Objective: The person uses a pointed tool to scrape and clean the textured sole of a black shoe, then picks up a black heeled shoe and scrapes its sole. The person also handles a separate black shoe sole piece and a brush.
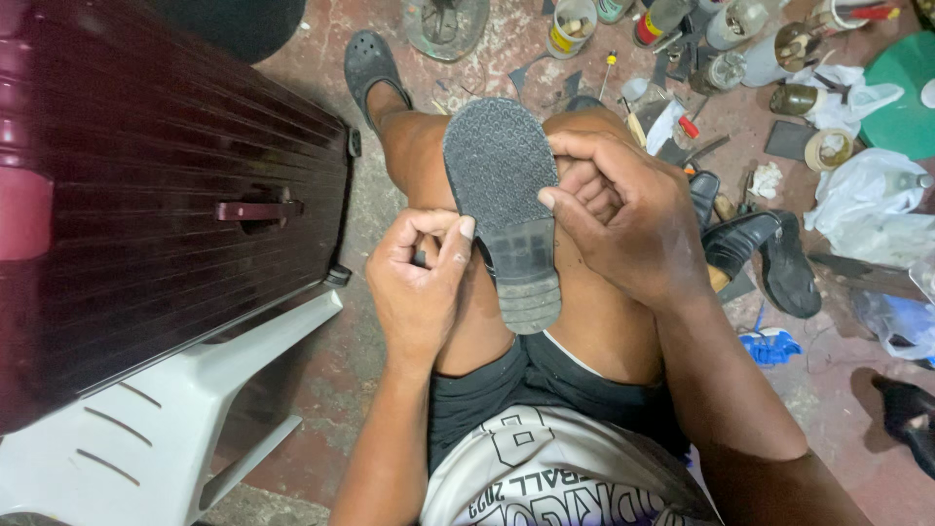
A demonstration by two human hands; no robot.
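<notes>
A shoe lies sole-up across the person's bare knees at the centre of the view, its dark textured forepart pointing toward 12 o'clock and its ridged, paler heel block toward 6 o'clock. The left hand sits at the shoe's 8 o'clock side, its fingers curled closed around the edge of the sole near the waist, thumb and forefinger pinching it. The right hand comes in from 3 o'clock; its fingers are folded tight against the shoe's right edge, the thumb pressing flat on the sole just above the heel. Both hands grip the shoe, which touches the thighs beneath.

At 9 o'clock a dark red hard-shell suitcase lies flat on a white plastic chair. At 12 o'clock the person's foot wears a grey clog on the reddish concrete floor.

From 1 to 2 o'clock the floor is crowded with small cans and jars, a screwdriver and scraps. At 3 o'clock a pair of black leather shoes rests near crumpled plastic bags, with a green round lid at the upper right edge. A small blue brush lies at 4 o'clock, just beside the right forearm.
</notes>
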